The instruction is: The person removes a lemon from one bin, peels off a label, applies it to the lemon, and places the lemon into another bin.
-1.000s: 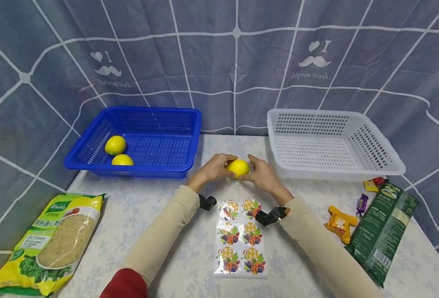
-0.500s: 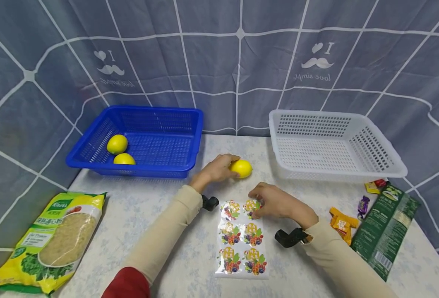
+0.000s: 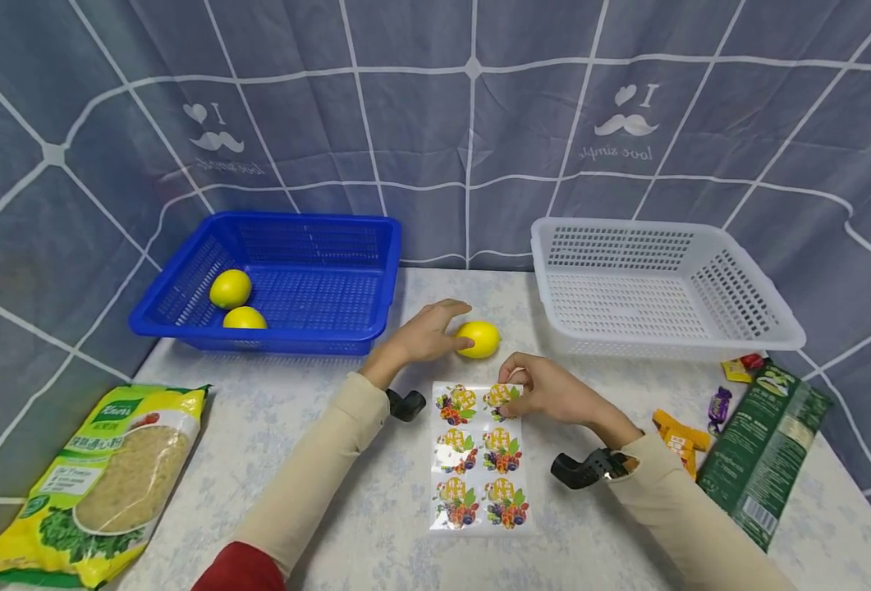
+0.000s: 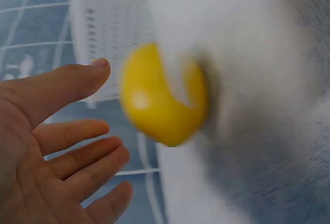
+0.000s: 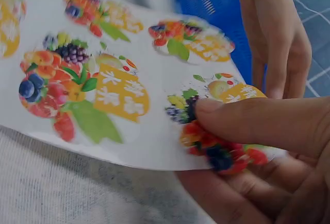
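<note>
A glossy white rectangular sticker sheet (image 3: pixel 479 460), on the near side of a shiny yellow lemon (image 3: pixel 481 339), bears six fruit prints in two columns: red and orange fruit, dark berries, green leaves, yellow patches with white characters reading 精品水果. The right hand (image 3: pixel 553 392) pinches its far right corner. The left hand (image 3: pixel 428 332), fingers loosely extended, is just left of the lemon. Well left of the lemon, a yellow-and-green plastic bag (image 3: pixel 110 484) reads "Knorr"; behind the lemon, a blue-grey fabric curtain (image 3: pixel 405 123) shows mirrored "love simple".
</note>
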### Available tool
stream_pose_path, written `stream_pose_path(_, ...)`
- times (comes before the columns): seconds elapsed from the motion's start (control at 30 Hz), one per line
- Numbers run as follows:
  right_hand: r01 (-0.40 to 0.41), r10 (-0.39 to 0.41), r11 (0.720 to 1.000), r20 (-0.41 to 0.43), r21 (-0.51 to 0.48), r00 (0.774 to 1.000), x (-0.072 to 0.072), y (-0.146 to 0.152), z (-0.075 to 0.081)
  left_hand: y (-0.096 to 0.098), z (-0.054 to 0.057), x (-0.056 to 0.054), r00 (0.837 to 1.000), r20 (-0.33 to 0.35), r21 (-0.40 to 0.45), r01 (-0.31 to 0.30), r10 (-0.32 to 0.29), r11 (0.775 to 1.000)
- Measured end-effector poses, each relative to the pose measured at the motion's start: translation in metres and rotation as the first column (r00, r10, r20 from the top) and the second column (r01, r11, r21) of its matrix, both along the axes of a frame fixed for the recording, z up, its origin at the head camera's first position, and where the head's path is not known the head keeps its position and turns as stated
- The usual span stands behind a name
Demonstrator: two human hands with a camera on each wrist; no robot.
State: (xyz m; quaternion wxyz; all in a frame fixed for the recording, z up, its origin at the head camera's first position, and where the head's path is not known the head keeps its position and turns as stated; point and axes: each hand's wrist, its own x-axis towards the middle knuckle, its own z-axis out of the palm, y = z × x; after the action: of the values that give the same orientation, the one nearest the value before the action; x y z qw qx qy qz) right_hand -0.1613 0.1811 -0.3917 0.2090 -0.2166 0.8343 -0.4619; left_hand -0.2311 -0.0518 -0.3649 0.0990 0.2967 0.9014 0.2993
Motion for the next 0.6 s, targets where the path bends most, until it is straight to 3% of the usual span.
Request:
stream_pose_path(0.13,0.062,-0.049,0.990,0.107,-0.123,0.993,-0.001,0.004,0.009,-0.012,0.019,0.013,0.995,-0.032,0.099,0.100,-0.097,0.990)
stream_pose_path(0.3,0.153,-0.128,0.971,0.139,-0.182,0.982,0.004,0.009,0.029,-0.027,0.040,0.032,0.978,0.039,0.273,0.186,-0.204,0.944)
stream_pose_path(0.43,0.214,-0.187,0.949,0.132,-0.231,0.973,0.011,0.011,0.047,-0.035,0.054,0.050,0.975,0.080,0.374,0.163,-0.207,0.913)
stream_pose_path(0.6,0.261,-0.246,0.924,0.087,-0.280,0.965,0.021,0.010,0.066,-0.038,0.070,0.069,0.988,0.075,0.443,0.085,-0.131,0.893)
